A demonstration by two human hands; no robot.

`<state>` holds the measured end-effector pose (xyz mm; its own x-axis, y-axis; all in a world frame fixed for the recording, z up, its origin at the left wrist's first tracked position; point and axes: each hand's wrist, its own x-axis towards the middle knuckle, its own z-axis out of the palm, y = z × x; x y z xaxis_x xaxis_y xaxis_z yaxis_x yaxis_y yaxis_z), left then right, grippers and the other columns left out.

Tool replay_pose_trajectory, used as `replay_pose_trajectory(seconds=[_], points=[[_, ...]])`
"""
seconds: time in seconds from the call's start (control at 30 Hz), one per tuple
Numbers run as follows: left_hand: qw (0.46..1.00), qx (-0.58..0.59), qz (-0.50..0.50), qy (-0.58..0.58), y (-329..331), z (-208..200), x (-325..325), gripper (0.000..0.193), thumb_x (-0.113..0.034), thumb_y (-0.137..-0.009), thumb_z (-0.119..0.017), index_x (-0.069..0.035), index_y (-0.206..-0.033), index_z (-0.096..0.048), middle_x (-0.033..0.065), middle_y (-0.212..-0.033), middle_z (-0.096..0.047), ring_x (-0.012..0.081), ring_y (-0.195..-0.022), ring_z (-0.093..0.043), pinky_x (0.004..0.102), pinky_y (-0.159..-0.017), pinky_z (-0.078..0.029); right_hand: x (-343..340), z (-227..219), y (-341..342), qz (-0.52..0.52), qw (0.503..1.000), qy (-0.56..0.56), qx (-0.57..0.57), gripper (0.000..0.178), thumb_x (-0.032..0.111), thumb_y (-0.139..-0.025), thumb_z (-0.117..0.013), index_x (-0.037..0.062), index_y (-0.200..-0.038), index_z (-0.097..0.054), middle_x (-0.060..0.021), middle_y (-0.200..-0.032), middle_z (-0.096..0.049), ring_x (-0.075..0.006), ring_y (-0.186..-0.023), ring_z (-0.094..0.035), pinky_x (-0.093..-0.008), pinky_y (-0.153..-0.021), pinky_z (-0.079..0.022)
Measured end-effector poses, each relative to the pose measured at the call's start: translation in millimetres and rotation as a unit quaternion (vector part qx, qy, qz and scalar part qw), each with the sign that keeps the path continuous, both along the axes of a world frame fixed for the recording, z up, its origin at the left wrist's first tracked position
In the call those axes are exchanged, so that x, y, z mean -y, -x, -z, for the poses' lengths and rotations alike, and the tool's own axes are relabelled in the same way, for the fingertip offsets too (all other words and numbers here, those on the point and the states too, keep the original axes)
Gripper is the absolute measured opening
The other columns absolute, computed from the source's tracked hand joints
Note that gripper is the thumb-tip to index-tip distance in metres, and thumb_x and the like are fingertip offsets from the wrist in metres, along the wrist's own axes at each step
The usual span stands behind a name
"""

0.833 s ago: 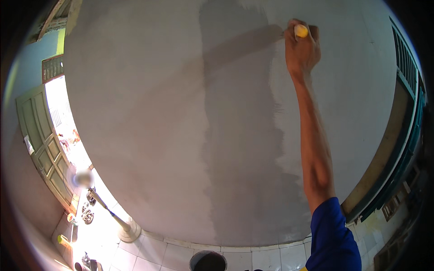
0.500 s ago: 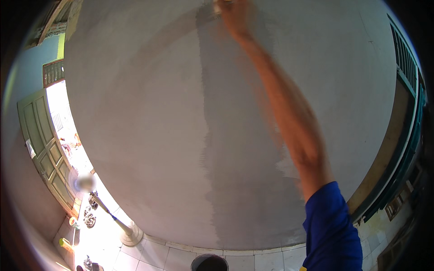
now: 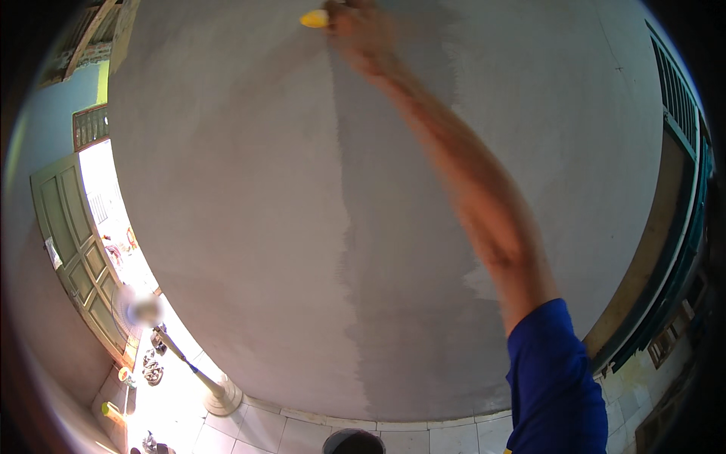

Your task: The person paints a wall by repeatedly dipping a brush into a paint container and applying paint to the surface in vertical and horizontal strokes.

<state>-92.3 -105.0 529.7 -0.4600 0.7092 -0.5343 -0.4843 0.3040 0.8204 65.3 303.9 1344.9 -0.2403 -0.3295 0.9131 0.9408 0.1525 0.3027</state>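
At the far left, a green panelled door (image 3: 76, 253) stood open beside a brightly lit doorway, with a small slatted vent (image 3: 91, 127) above it. On the floor near the foot of the door lay a yellow cylindrical object (image 3: 113, 412); its kind could not be told. Next came a pedestal fan (image 3: 172, 344), its head blurred, its round base on the pale tiles near the foot of the wall. A broad grey wall (image 3: 227, 219) filled the middle of the view. High on it, close to the upper edge of the view, a yellow-ended tool (image 3: 314, 19) was held in the right hand (image 3: 357, 30), fingers closed around it and the rounded yellow end pointing left; its other end was not visible, and contact with the wall could not be confirmed. The state of the left hand could not be told. A dark bucket (image 3: 354, 442) showed at the lower edge, below a darker vertical band (image 3: 408, 287) with ragged sides. Further right were a blue sleeve (image 3: 556, 378), a small cross mark (image 3: 618, 69) on the wall and, outermost, a teal barred frame (image 3: 675, 98)
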Motion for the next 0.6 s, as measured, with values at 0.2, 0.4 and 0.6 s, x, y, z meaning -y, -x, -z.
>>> replay_pose_trajectory(seconds=[0.2, 0.4, 0.6], points=[[1.000, 0.007, -0.004, -0.013, 5, -6, 2, 0.032, -0.018, -0.078, -0.075, 0.001, -0.070, -0.049, 0.0066, -0.058, -0.048, 0.0158, -0.042, -0.044, 0.0328, -0.037, -0.044, 15, -4, 36, -0.301, 0.947, 0.063, -0.097, 0.024, 0.020, -0.089, -0.061, -0.0018, -0.097, -0.057, -0.0167, -0.088, -0.064, -0.0323, -0.074, -0.064, -0.0433, -0.063, -0.051], [1.000, 0.015, 0.003, -0.019, 5, -4, 6, 0.032, -0.017, -0.078, -0.074, 0.001, -0.069, -0.049, 0.0065, -0.058, -0.048, 0.0158, -0.042, -0.044, 0.0326, -0.038, -0.045, 73, 25, -105, -0.185, 0.964, -0.006, -0.192, 0.020, 0.019, -0.086, -0.065, 0.0021, -0.095, -0.058, -0.0126, -0.088, -0.064, -0.0261, -0.081, -0.064, -0.0384, -0.066, -0.052], [1.000, 0.010, 0.002, -0.024, 6, -9, 7, 0.032, -0.016, -0.078, -0.074, 0.001, -0.068, -0.049, 0.0064, -0.058, -0.048, 0.0157, -0.042, -0.044, 0.0324, -0.038, -0.046, 17, 36, -5, -0.065, 0.994, -0.085, -0.034, 0.018, 0.018, -0.081, -0.067, 0.0099, -0.097, -0.065, -0.0087, -0.095, -0.062, -0.0269, -0.086, -0.063, -0.0396, -0.070, -0.053]])
